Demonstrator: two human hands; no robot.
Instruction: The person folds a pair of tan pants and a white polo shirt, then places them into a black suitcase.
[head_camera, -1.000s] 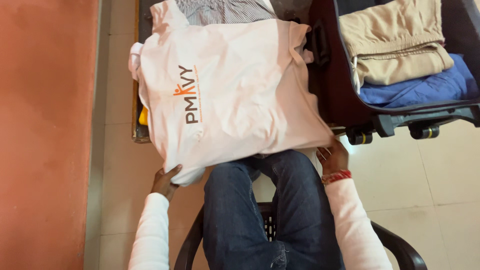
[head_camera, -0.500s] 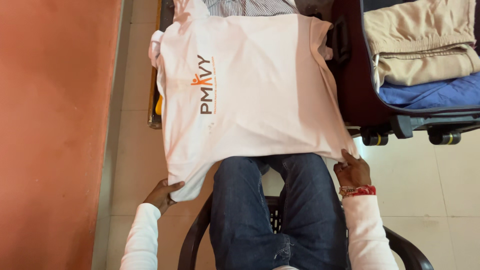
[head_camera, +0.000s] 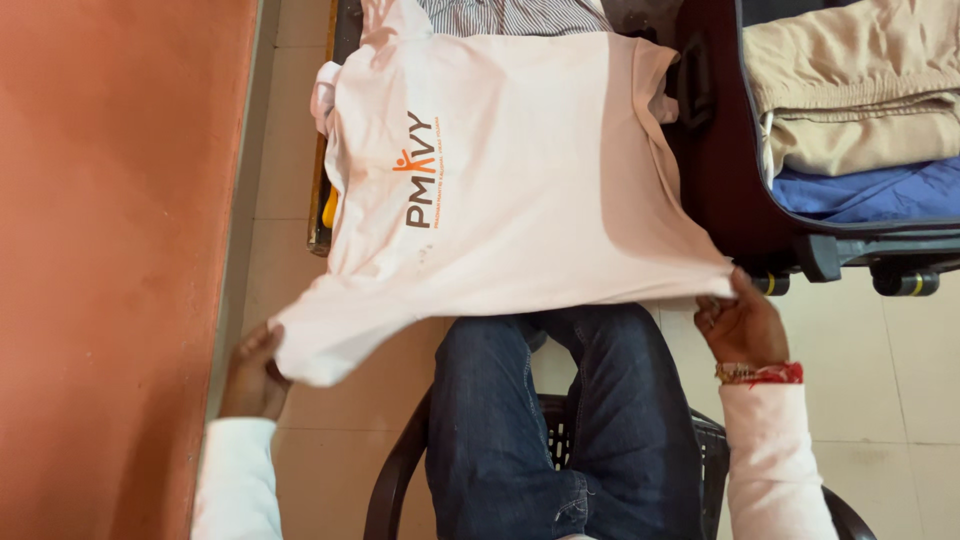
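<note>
Holding a white T-shirt (head_camera: 520, 180) stretched flat, the seated person grips it at both lower corners. Left hand (head_camera: 252, 375) is down by the orange-red wall (head_camera: 110, 250), fingers pinched on the shirt's near left corner, which droops over them so the fingertips are partly hidden. Right hand (head_camera: 742, 325) has thumb and fingers closed on the near right corner, a red-and-bead bracelet (head_camera: 760, 373) at the wrist, white sleeves on both arms. The shirt spans from above the knees in blue jeans (head_camera: 560, 420) forward over a low dark table (head_camera: 322, 215), printed logo side up, far edge lying against a striped garment (head_camera: 505, 15) at the top of the view. A yellow object (head_camera: 329, 208) peeks out under the shirt's left edge, can't tell what it is. To the right, just beside the shirt, an open dark suitcase (head_camera: 720, 190) on wheels holds folded beige trousers (head_camera: 850, 90) on top of a blue garment (head_camera: 870, 190). Person sits on a dark plastic chair (head_camera: 395, 480), pale tiled floor (head_camera: 880, 400) below.
</note>
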